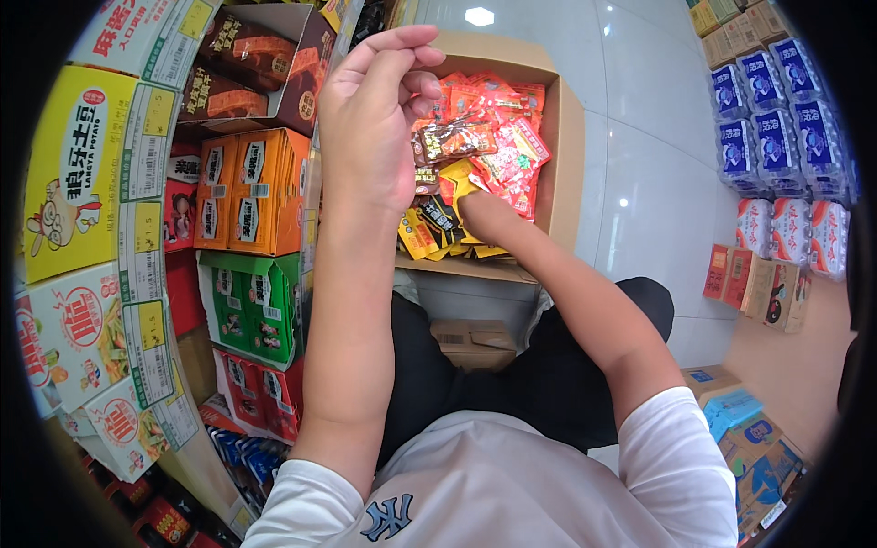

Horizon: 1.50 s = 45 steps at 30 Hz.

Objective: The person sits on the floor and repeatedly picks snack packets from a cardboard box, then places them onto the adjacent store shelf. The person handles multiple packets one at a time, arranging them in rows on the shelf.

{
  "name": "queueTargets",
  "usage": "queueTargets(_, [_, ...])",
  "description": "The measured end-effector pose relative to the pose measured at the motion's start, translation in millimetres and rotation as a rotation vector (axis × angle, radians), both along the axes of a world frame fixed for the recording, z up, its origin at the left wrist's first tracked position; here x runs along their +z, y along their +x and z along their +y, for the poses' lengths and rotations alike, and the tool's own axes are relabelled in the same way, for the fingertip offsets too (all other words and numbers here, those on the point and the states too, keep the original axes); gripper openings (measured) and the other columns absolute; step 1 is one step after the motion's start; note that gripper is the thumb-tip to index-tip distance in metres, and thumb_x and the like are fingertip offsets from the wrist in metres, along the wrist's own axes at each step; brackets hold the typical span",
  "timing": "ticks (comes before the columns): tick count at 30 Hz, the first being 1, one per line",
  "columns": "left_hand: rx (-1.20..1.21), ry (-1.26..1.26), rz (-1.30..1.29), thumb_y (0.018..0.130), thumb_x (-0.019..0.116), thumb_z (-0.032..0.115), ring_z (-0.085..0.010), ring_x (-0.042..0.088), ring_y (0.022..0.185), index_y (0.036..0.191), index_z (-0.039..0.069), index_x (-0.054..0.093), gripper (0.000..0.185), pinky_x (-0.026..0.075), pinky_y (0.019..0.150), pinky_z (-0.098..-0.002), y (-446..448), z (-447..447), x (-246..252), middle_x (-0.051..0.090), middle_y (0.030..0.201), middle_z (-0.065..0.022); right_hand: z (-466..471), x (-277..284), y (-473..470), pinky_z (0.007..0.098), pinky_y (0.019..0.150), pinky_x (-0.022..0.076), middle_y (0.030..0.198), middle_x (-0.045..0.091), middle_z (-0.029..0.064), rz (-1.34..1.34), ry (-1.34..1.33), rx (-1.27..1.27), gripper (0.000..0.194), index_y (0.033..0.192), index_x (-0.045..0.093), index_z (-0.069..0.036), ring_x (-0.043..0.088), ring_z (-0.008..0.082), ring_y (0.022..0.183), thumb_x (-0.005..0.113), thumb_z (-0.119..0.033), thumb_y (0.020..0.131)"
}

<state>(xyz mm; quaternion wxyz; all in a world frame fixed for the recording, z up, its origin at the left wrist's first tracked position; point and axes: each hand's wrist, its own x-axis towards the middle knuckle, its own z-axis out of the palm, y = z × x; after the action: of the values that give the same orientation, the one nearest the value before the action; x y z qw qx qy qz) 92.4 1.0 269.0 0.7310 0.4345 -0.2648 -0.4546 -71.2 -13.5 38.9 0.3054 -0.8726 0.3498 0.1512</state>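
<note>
In front of me on the floor stands an open cardboard carton (569,164) filled with small snack packets. My left hand (380,116) is raised over the carton's left side, its fingers loosely bent and apart, with nothing seen in them. My right hand (488,214) reaches down among the packets; its fingers are hidden, so its grip does not show. Against it lies a yellow packet (460,179). Close by are black-and-yellow packets (428,222), brown packets (455,140) and a pink-red packet (514,154). Orange-red packets (493,92) fill the far end.
Shelves at left hold orange snack boxes (250,195), a green box (253,308), a red box (264,394) and a brown display box (301,75), behind price tags (147,144). A small carton (473,342) lies between my legs. Blue-wrapped packs (760,140) and cartons (760,438) stand at right.
</note>
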Motion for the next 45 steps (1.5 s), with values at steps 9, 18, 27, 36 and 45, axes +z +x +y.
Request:
queueTargets(9, [0.15,0.139,-0.8,0.095,0.059,0.007,-0.0152,0.071,0.075,0.106,-0.001,0.075,0.021,0.055,0.068,-0.0294,-2.0,2.2,1.9,0.077,0.088,-0.0129,-72.2,-29.0,11.9,0.0451,0.101,0.0531,0.129,0.061,0.0168,-0.076,-0.17,-0.339,0.043,0.126,0.067,-0.01,0.06,0.0355,0.123,0.068,-0.006,0.083])
queueTargets(18, [0.003,0.487,-1.233,0.096,0.066,0.015,-0.0202,0.073,0.081,0.12,-0.001,0.071,0.029,0.057,0.075,-0.0352,16.4,9.8,-9.5,0.077,0.099,-0.0135,-90.3,-66.2,27.2,0.0463,0.113,0.0459,0.152,0.043,0.013,-0.101,-0.354,-0.321,0.08,0.146,0.05,-0.015,0.041,0.0346,0.142,0.082,-0.007,0.073])
queueTargets(27, [0.026,0.474,-1.247,0.095,0.067,0.015,-0.0205,0.072,0.08,0.12,-0.001,0.071,0.03,0.057,0.074,-0.0353,17.6,8.8,-13.2,0.077,0.101,-0.0133,-82.6,-81.5,45.9,0.0442,0.103,0.0479,0.141,0.053,0.0102,-0.113,-0.502,-0.27,0.051,0.139,0.055,-0.012,0.049,0.0309,0.133,0.063,-0.005,0.089])
queueTargets(36, [-0.009,0.499,-1.218,0.095,0.068,0.017,-0.0211,0.074,0.083,0.12,0.0,0.072,0.03,0.058,0.076,-0.0345,17.9,4.6,-16.3,0.077,0.102,-0.014,-79.4,-72.1,40.4,0.0425,0.099,0.0506,0.126,0.055,0.0119,-0.062,-0.502,-0.276,0.072,0.127,0.057,-0.007,0.054,0.0305,0.124,0.092,-0.02,0.066])
queueTargets(45, [-0.034,0.536,-1.217,0.095,0.07,0.017,-0.0232,0.076,0.091,0.122,-0.001,0.07,0.032,0.058,0.082,-0.0348,33.9,-0.5,-20.4,0.077,0.107,-0.0157,-80.9,-20.4,44.0,0.0435,0.106,0.0493,0.133,0.051,0.0214,-0.193,-0.23,-0.467,0.08,0.132,0.052,0.001,0.051,0.0377,0.129,0.093,-0.031,0.071])
